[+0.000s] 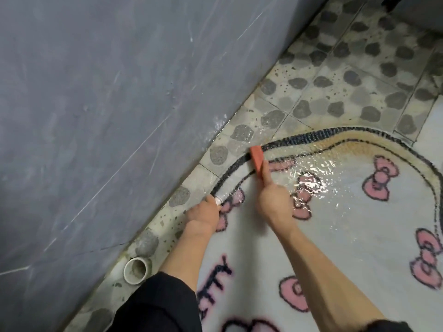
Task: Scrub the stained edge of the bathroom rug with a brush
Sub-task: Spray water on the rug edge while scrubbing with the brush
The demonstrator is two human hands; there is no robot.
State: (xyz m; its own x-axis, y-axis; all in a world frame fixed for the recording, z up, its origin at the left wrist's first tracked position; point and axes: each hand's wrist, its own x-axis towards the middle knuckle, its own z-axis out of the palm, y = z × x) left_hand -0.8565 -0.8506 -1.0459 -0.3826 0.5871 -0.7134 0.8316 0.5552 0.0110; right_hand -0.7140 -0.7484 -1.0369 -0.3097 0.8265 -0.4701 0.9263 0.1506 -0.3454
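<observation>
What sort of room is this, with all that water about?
Probably a bathroom or wet room: wet pebble-patterned floor tiles, a grey marbled wall, and an open drain pipe set in the floor beside it.

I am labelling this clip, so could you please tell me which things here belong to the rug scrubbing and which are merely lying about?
Job:
red brush, held by right hand
stained rug edge
white nozzle, held by left hand

Lying about:
white pipe opening by the wall
</observation>
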